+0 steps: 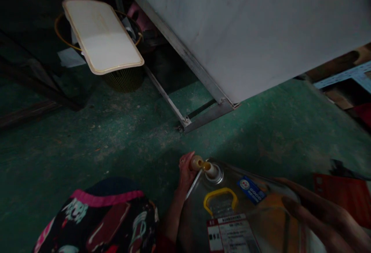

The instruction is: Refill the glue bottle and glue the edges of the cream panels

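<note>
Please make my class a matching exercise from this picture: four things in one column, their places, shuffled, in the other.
Things
1. Small pale round container
2. White rectangular panel with rounded corners
3. Yellow loop handle
4. Blue rectangular label

Places, as seen in the picture
A. Over the round, ribbed bin
B. On the silver metal can, right of the handle
C. In the left hand, beside the pale spout
D. On the can, just below the spout

Pairs: 1-C, 2-A, 3-D, 4-B
</note>
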`<state>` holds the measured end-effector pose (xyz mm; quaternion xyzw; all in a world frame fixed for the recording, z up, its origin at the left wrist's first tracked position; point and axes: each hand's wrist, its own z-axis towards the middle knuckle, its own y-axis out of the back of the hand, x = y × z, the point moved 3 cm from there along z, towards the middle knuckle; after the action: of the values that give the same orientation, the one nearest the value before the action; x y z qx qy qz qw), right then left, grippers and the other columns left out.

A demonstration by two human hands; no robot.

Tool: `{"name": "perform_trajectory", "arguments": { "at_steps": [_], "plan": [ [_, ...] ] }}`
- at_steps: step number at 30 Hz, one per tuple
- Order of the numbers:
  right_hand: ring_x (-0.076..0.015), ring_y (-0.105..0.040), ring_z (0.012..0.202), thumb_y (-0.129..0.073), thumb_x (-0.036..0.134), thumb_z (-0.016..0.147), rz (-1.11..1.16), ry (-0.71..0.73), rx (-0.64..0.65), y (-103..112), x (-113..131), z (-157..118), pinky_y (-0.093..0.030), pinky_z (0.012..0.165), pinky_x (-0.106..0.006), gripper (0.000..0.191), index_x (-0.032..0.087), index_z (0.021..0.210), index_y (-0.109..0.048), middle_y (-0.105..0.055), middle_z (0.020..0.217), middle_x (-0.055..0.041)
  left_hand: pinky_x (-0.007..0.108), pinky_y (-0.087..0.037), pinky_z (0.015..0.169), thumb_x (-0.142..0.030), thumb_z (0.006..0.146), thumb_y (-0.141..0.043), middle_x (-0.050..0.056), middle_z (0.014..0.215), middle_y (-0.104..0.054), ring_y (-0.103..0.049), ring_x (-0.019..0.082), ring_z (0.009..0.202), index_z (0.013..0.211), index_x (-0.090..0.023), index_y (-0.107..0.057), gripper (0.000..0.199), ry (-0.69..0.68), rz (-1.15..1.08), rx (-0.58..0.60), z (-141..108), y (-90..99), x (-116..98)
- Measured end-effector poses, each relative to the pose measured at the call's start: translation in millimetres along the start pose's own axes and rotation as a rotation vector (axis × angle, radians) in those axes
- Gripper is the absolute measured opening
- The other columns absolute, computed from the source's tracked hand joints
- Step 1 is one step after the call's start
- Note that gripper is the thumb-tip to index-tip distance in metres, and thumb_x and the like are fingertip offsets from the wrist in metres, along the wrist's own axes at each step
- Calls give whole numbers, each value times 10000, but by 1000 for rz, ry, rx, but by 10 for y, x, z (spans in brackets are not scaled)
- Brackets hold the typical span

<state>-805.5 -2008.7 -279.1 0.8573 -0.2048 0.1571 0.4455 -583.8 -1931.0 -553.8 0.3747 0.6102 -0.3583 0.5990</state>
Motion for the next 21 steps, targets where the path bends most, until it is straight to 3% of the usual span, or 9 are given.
{"name": "perform_trajectory", "arguments": {
  "at_steps": [5, 21],
  "plan": [
    [-298, -497, 1162, -721, 585, 638, 107, -92, 14, 83, -100, -32, -464, 920, -277, 643, 307, 1209, -612, -584, 1206, 34, 455, -348, 1001, -605, 761, -558, 133, 1238, -573, -480, 295, 1155, 1269, -181, -534, 662, 30, 42, 34, 27, -28, -66],
    [-274, -525, 1139, -722, 576, 630, 83, -53, 35, 45, -56, 44, -432, 924, -271, 630, 326, 1198, -615, -591, 1201, 33, 441, -360, 997, -476, 758, -626, 114, 1241, -563, -462, 282, 1152, 1274, -195, -527, 596, 18, 43, 28, 34, -43, 24]
  ]
}}
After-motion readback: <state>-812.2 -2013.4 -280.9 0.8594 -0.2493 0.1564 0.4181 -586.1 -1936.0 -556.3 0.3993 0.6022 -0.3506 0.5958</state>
